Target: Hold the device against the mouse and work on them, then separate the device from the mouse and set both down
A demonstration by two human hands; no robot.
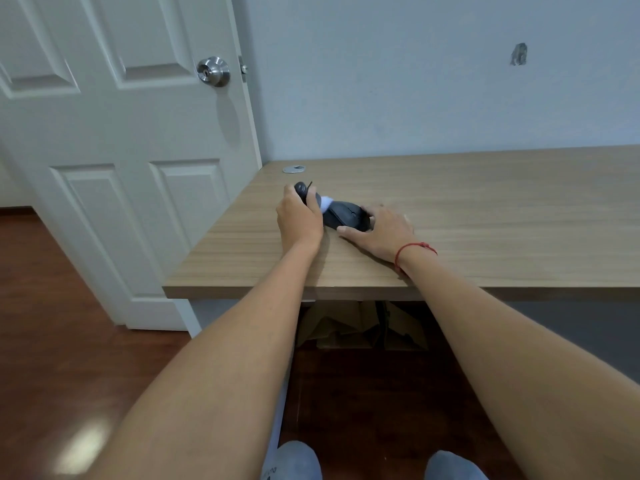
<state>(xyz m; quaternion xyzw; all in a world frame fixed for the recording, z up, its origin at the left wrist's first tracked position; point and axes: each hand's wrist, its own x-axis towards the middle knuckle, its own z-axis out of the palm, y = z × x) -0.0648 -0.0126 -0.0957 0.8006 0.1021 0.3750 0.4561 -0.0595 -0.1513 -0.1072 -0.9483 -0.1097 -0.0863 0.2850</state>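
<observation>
Pale wall behind, white panelled door (131,140) with a steel knob (213,71) to the left; wood-grain tabletop (485,216) runs along the wall, a round metal grommet (293,169) near its far left corner. Left hand (300,220) curled round a dark, rounded tool (304,192), grip clamped on it, something white (326,204) at its tip against a black computer mouse (346,218). Mouse lies on the tabletop near the left end, between both hands. Right hand (384,232) holds the mouse, thumb on the near side, fingers round the far side; red string bracelet (412,249) at the wrist. Cardboard (346,327) under the tabletop, reddish wood floor (69,306) below.
</observation>
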